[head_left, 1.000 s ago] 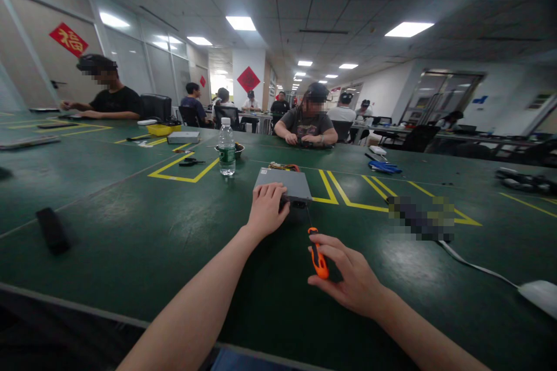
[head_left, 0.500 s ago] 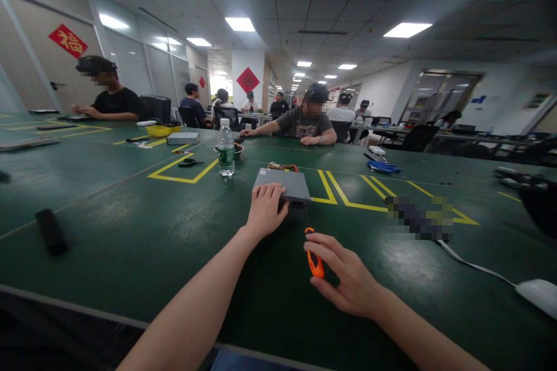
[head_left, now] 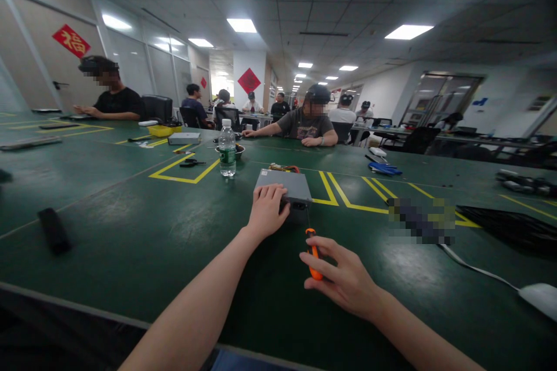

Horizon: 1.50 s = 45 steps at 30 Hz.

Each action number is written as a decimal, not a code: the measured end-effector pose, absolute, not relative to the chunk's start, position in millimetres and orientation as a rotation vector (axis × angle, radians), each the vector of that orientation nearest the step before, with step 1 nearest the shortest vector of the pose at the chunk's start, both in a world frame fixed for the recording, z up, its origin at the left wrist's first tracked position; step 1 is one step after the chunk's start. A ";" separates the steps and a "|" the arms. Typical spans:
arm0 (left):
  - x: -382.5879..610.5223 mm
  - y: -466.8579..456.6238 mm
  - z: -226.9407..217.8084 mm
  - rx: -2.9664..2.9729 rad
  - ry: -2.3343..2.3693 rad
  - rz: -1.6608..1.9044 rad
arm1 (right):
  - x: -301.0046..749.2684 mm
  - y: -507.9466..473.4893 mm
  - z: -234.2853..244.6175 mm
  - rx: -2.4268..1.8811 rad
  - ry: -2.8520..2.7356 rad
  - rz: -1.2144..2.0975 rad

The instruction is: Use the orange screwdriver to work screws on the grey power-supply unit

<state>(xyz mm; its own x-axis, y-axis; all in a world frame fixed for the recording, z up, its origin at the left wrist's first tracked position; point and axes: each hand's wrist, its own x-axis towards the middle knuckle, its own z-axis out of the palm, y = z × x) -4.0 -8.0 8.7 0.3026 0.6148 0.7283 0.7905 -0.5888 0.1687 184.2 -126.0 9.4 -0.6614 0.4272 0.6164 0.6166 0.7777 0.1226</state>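
Observation:
A grey metal box [head_left: 290, 184] lies on the green table [head_left: 130, 232] in front of me. My left hand [head_left: 266, 209] rests on its near left corner, fingers curled over the edge and gripping it. My right hand [head_left: 343, 279] is closed around an orange-handled screwdriver [head_left: 312, 254]. Its thin shaft points at the near side of the box. Coloured wires [head_left: 284, 167] stick out behind the box.
A water bottle [head_left: 227, 148] and a small bowl [head_left: 237, 151] stand beyond the box. A black bar [head_left: 53, 229] lies at left, a white mouse [head_left: 538, 297] with cable at right, a black sheet [head_left: 509, 225] at far right. Several other people sit at the tables behind.
My right hand has turned the screwdriver handle and shifted slightly left. A black sheet has come into view at far right. The person opposite has stretched one arm out.

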 end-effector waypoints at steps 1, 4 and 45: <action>-3.9 -8.0 8.7 -2.348 -1.291 -1.160 | 184.4 -126.7 9.8 -0.781 -2.398 -0.411; -3.9 -8.0 8.7 -2.347 -1.297 -1.163 | 185.8 -128.0 9.6 -0.787 -2.414 -0.301; -4.4 -4.5 5.4 -2.339 -1.291 -1.171 | 178.4 -112.9 9.6 -0.641 -2.263 -0.392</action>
